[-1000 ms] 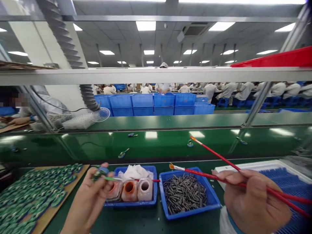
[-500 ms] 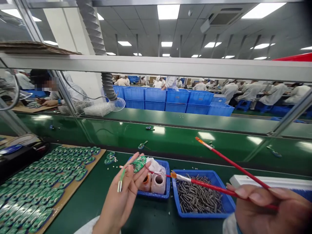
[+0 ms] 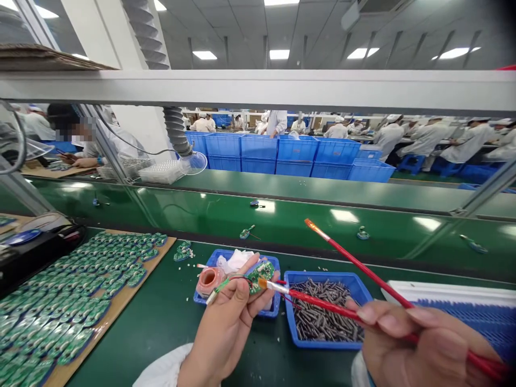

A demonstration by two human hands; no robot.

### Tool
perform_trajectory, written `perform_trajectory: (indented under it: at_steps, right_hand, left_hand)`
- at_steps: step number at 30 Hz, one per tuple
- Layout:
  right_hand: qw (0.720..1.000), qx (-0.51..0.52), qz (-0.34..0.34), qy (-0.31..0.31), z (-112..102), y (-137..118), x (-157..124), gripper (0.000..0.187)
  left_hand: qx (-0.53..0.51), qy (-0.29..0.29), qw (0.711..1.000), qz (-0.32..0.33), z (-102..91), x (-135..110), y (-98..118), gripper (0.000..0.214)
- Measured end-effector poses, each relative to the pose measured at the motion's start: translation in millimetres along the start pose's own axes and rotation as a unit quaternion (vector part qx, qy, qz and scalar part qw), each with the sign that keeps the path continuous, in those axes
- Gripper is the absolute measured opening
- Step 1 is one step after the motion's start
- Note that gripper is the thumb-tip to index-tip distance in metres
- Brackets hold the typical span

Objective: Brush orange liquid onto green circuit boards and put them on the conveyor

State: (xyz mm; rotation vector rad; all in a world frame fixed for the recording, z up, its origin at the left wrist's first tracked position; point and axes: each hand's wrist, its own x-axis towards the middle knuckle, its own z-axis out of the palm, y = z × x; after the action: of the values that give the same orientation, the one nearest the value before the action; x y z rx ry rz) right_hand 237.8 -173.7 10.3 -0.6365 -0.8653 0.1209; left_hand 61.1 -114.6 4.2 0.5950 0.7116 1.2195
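Observation:
My left hand (image 3: 228, 320) is closed on a small green circuit board (image 3: 263, 273) with wires and a white connector hanging off its left side. Two red-handled brushes are in my right hand (image 3: 427, 344). The lower brush (image 3: 318, 301) has its bristle tip over the board's lower edge; whether it touches, I cannot tell. The upper brush (image 3: 358, 263) points up and left, its orange tip in the air. Behind my left hand is a blue tray (image 3: 220, 257) with a pinkish, open-mouthed jar (image 3: 209, 279) and crumpled white tissue (image 3: 237, 262).
A blue bin (image 3: 298, 342) holds many thin dark metal pieces. Rows of green boards lie on a cardboard sheet (image 3: 116, 301) at left. Beyond runs a green conveyor (image 3: 193, 215) carrying spaced boards. A metal beam (image 3: 258, 88) crosses overhead; a co-worker (image 3: 92, 140) sits at far left.
My left hand has moved right with the board, uncovering the jar on the tray's left. The brushes have shifted left, the lower tip now over the board. Boards on the conveyor sit further right.

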Motion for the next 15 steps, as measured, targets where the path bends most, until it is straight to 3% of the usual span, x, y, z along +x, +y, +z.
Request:
perform_trajectory:
  at_steps: [4, 10, 15]
  right_hand:
    - [0.996, 0.002, -0.013, -0.087, -7, 3, 0, 0.01]
    - [0.995, -0.049, -0.017, -0.083, -18, 4, -6, 0.012]
    - [0.995, -0.068, -0.058, -0.043, -26, 10, -9, 0.016]
  left_hand:
    - [-0.037, -0.026, 0.999, 0.002, -1.1, -1, -2, 0.021]
    - [-0.033, -0.019, 0.999, 0.015, -3.2, 2, -3, 0.023]
    - [-0.035, -0.011, 0.999, 0.022, -1.5, 3, -2, 0.028]
